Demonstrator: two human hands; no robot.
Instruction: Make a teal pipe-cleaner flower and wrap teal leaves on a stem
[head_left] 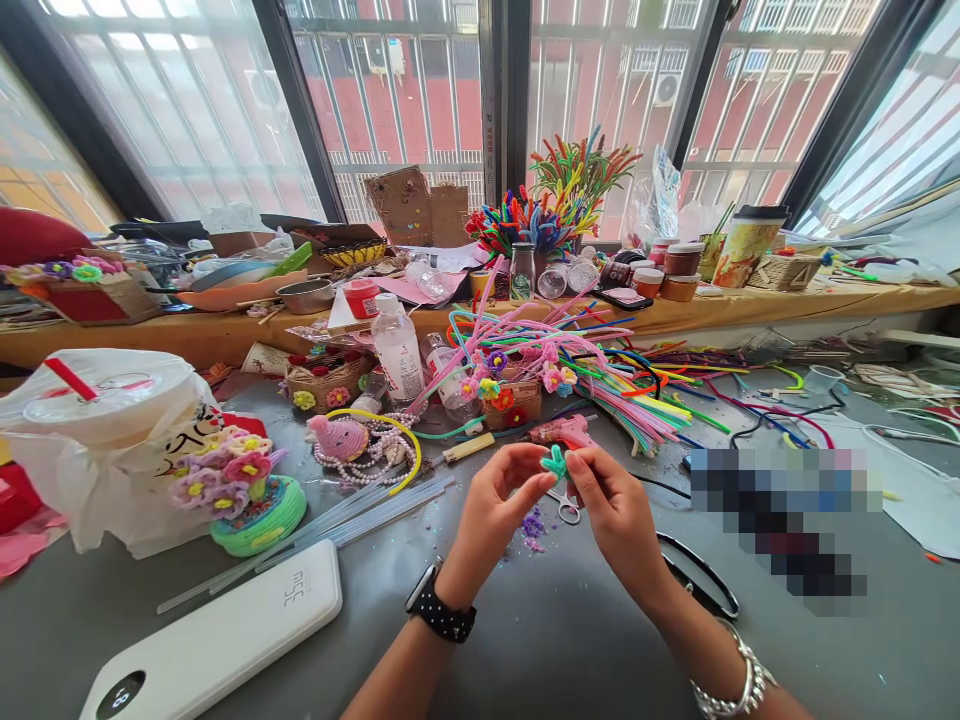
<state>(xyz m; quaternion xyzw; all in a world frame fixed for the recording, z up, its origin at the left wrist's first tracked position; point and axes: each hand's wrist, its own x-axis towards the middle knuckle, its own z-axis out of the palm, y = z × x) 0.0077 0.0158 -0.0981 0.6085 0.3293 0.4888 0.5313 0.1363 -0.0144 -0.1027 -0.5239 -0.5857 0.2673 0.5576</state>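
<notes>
Between my fingertips is a small green pipe-cleaner flower (554, 462) with looped petals. My left hand (504, 500) pinches it from the left, and my right hand (611, 500) pinches it from the right. Both are raised a little over the grey table. Below them lie small scissors (568, 510), whose blades are partly hidden, and a scatter of purple fluff (533, 526). Just behind the hands rests a pink glue gun (566, 431), with a yellow lighter (469, 447) to its left.
A bundle of coloured pipe cleaners (637, 405) spreads behind the hands. At front left lie a white power bank (225, 630) and clear glue sticks (360, 520). A flower pot ornament (259, 515) stands beside a bagged drink cup (105, 410). Black-framed glasses (701, 575) lie right.
</notes>
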